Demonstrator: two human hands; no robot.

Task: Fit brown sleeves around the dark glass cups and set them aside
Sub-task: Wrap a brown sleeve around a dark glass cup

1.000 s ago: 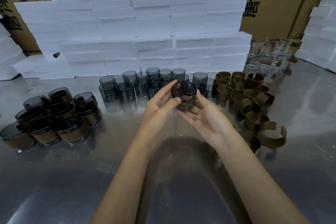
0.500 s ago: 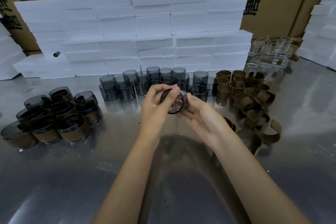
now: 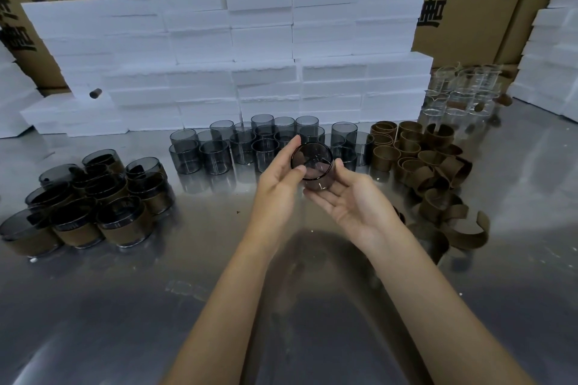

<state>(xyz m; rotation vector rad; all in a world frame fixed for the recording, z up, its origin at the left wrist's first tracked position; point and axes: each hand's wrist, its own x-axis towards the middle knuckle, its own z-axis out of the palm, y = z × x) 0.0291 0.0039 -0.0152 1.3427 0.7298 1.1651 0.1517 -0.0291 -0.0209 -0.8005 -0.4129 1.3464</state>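
Steel table (image 3: 93, 306): a bare cup (image 3: 314, 167) rests on the right hand (image 3: 353, 203), fingers straight; the left hand (image 3: 278, 184) pinches its rim. Loose support could let it slip onto the table.

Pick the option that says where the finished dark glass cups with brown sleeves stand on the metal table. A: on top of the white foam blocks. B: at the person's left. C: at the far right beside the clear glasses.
B: the sleeved dark glass cups cluster on the shiny metal table to the left of both hands.

Two hands (image 3: 281, 184), one held cup (image 3: 316, 166) (sleeved cups (image 3: 78, 203) and sleeves (image 3: 419, 166) too crowded to count)
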